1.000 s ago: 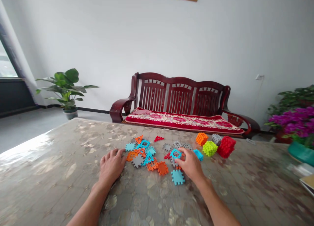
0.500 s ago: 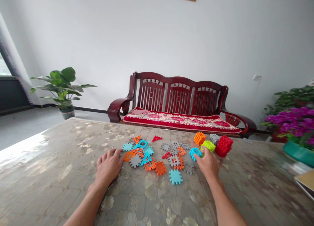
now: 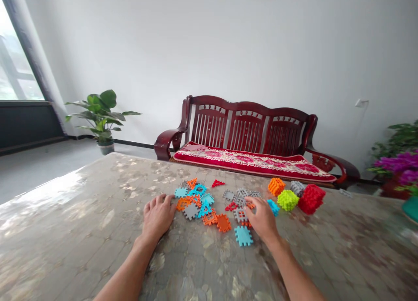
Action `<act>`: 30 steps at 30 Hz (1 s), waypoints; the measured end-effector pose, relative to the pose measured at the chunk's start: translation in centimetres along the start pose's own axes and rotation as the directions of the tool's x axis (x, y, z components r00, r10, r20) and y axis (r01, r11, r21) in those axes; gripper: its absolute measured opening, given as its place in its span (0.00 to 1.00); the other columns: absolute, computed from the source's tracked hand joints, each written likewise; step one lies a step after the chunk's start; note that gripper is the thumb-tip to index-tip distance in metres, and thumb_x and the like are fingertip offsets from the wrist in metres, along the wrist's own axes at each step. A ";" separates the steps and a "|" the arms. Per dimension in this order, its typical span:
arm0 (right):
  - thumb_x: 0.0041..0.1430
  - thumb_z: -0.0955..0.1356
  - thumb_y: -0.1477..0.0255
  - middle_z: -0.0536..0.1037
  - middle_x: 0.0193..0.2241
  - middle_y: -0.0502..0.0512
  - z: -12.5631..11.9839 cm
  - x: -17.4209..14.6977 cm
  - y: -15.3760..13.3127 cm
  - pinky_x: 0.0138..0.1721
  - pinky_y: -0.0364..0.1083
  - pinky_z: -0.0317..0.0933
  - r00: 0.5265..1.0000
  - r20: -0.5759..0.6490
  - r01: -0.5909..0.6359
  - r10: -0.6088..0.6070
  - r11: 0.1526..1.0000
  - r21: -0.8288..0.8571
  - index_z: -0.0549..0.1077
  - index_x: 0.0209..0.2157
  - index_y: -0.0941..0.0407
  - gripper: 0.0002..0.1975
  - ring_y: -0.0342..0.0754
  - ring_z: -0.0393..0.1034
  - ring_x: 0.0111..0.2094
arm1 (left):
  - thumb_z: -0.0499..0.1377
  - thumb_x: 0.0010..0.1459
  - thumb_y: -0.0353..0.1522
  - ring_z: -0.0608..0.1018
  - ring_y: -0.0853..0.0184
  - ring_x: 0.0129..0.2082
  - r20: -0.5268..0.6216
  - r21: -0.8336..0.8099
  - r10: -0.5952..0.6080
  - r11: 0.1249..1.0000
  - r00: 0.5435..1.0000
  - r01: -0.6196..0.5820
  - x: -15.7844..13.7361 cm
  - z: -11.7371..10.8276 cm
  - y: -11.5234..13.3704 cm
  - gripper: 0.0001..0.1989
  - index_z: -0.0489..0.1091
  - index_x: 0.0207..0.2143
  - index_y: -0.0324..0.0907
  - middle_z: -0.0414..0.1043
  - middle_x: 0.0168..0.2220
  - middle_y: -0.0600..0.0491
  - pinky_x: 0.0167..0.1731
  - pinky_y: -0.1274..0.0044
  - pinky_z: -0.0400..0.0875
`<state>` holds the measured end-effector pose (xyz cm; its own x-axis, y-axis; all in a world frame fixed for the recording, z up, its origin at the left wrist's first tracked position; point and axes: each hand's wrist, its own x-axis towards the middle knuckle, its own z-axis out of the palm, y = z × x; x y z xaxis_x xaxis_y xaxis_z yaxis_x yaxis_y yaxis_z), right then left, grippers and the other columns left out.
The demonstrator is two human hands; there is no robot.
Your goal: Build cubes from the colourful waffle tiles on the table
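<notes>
My left hand (image 3: 159, 216) rests on the table, palm down with its fingers loosely spread, beside the left cluster of interlocking plastic tiles. In that cluster are a light blue tile (image 3: 181, 192), a grey tile (image 3: 191, 212) and an orange square tile (image 3: 224, 222). Over the right cluster, my right hand (image 3: 264, 219) has its thumb and forefinger apart, around an orange tile (image 3: 250, 204) that they partly hide. A grey lattice tile (image 3: 241, 215) lies by the thumb, with a light blue square tile (image 3: 243, 236) nearer me. Behind the right hand is a blue piece (image 3: 273, 208), partly covered.
To the right stand assembled cubes: orange (image 3: 276, 186), lime green (image 3: 288, 200), grey (image 3: 297, 188) and red (image 3: 312, 198). A red triangle (image 3: 217, 183) lies at the back. Beyond the patterned table (image 3: 107, 235) is a wooden bench (image 3: 244, 122); purple flowers (image 3: 400, 164) are at the right.
My right hand has moved left from the blue piece and green cube to the grey and orange tiles. The left hand stays resting. The view has turned slightly left.
</notes>
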<state>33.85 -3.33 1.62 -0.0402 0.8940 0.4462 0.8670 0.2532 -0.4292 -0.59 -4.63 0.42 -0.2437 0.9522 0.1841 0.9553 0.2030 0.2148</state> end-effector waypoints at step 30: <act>0.52 0.68 0.72 0.80 0.40 0.53 9.0 8.3 -10.5 0.44 0.45 0.64 0.975 0.221 -0.044 0.025 0.995 0.085 0.79 0.41 0.51 0.14 0.48 0.74 0.42 | 0.49 0.62 0.48 0.56 0.53 0.68 0.085 -0.087 0.238 0.969 0.968 -0.231 -0.3 0.5 0.1 0.27 0.62 0.62 0.55 0.58 0.67 0.49 0.64 0.53 0.45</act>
<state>19.96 4.74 2.80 -0.1278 0.9596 0.2508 0.8223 0.2439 -0.5141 -0.31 -4.76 -0.11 0.0056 0.9890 0.1481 0.9676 -0.0427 0.2489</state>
